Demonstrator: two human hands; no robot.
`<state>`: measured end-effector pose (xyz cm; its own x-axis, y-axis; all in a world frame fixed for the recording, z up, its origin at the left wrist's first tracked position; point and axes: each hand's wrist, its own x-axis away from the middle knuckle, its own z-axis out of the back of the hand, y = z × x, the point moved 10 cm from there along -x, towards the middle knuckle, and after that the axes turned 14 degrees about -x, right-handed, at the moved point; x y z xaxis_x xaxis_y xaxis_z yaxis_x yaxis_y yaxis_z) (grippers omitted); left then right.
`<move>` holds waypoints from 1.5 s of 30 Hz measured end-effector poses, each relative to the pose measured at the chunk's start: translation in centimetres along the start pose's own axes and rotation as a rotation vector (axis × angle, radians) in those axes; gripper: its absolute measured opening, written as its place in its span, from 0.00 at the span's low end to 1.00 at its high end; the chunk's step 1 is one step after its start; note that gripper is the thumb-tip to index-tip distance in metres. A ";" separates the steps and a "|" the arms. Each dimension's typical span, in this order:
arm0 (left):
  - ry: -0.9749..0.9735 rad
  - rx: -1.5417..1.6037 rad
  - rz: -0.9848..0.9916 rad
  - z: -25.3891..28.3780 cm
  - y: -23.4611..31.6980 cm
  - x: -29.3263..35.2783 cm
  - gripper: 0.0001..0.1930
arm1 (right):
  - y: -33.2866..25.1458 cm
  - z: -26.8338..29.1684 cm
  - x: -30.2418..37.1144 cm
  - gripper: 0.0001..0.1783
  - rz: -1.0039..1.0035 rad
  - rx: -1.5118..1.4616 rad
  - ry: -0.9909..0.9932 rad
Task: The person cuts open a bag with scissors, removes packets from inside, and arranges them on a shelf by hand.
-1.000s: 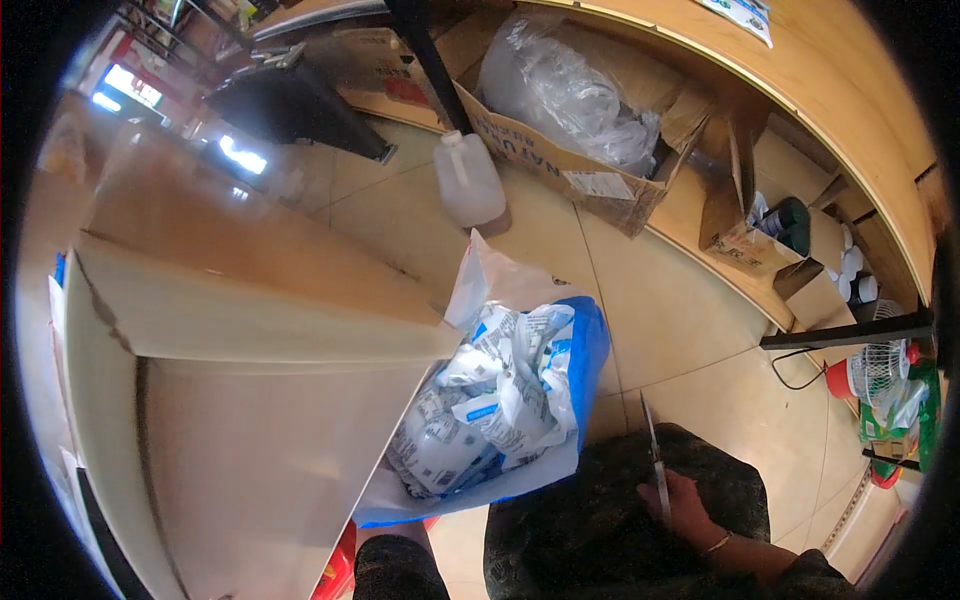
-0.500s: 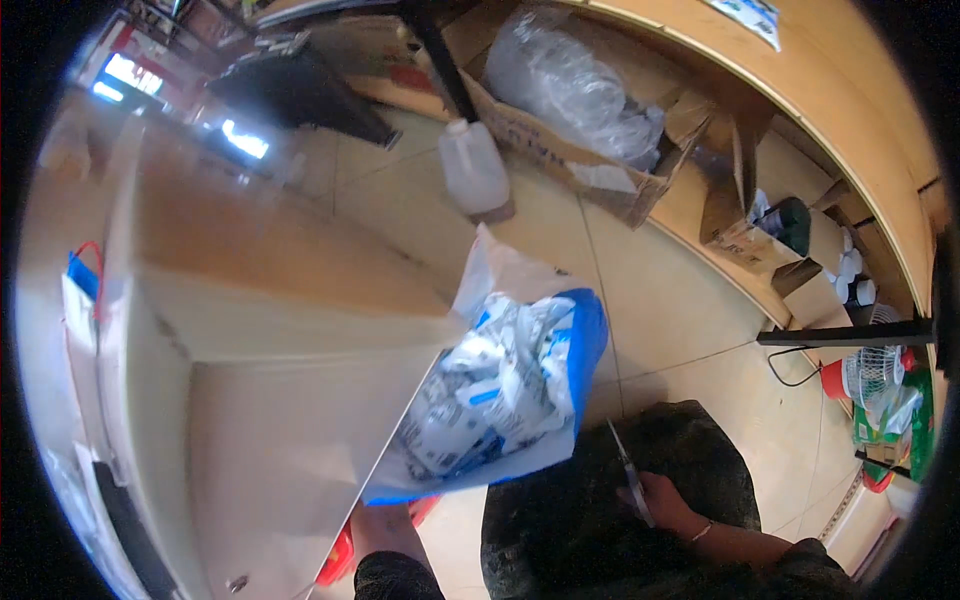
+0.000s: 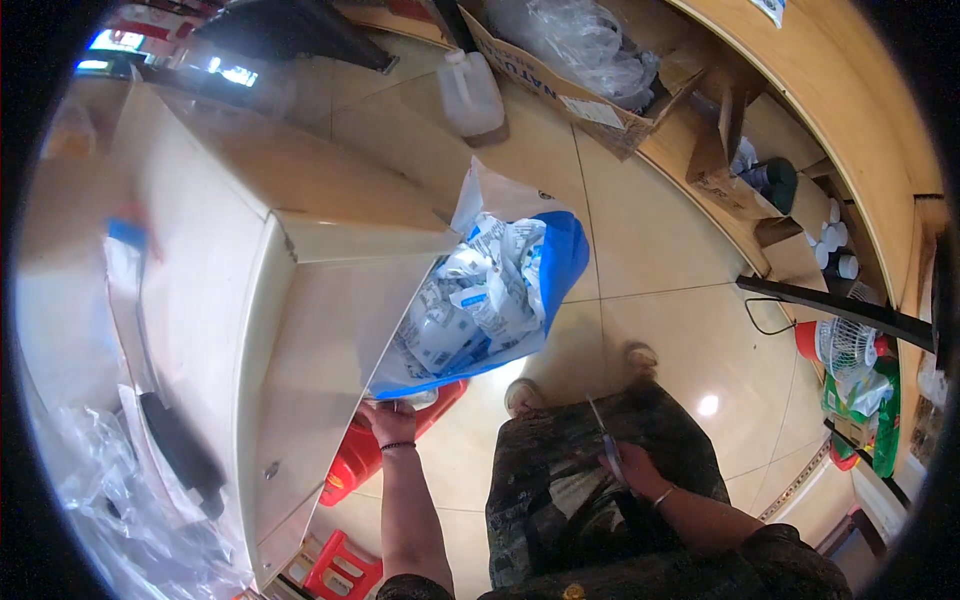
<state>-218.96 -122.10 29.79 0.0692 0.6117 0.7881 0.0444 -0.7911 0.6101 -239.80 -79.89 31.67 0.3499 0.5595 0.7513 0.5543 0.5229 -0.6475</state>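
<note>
My right hand [image 3: 634, 468] is closed around a slim, pointed, scissor-like or knife-like tool [image 3: 603, 425], its thin end aimed away from me over my dark clothing. A blue and white bag [image 3: 565, 255] stands open at the corner of a pale cabinet [image 3: 330, 310]. Crumpled white printed packets [image 3: 490, 285] with blue parts fill it. My left hand [image 3: 390, 422] is at the bag's near lower edge, beside the cabinet, with fingers bent. Something pale and clear [image 3: 422, 398] shows next to the fingers; what they grip is partly hidden.
Below the bag stands a red plastic stool [image 3: 350, 465]; another red stool [image 3: 342, 567] is nearer. A translucent jug [image 3: 470, 95] stands on the tiled floor. Shelving on the right holds cardboard boxes [image 3: 550, 85], white-capped bottles and a small fan [image 3: 848, 345]. Clear plastic [image 3: 140, 510] lies left.
The view has shifted, so bag and cabinet sit higher in the picture. My left hand, hidden behind the bag before, now shows. My right hand still holds the pointed tool.
</note>
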 end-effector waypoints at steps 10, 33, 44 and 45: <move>0.166 -0.385 -0.238 3.9 7.3 10.4 0.22 | 2.0 4.4 2.6 0.20 -0.014 0.228 -0.045; 0.090 -0.254 -0.160 1.5 8.2 13.5 0.18 | -12.5 -1.2 2.8 0.15 0.146 0.451 -0.104; 0.000 -0.523 -0.181 9.5 1.1 22.7 0.09 | -11.7 -10.4 0.6 0.18 0.023 0.312 -0.122; -0.044 -0.569 -0.155 9.5 0.5 24.6 0.08 | -11.9 -10.2 1.1 0.19 0.040 0.308 -0.108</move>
<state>-207.74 -107.53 48.71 0.1463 0.7093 0.6895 -0.4835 -0.5568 0.6754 -238.31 -92.09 41.54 0.2749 0.6399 0.7176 0.2814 0.6601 -0.6965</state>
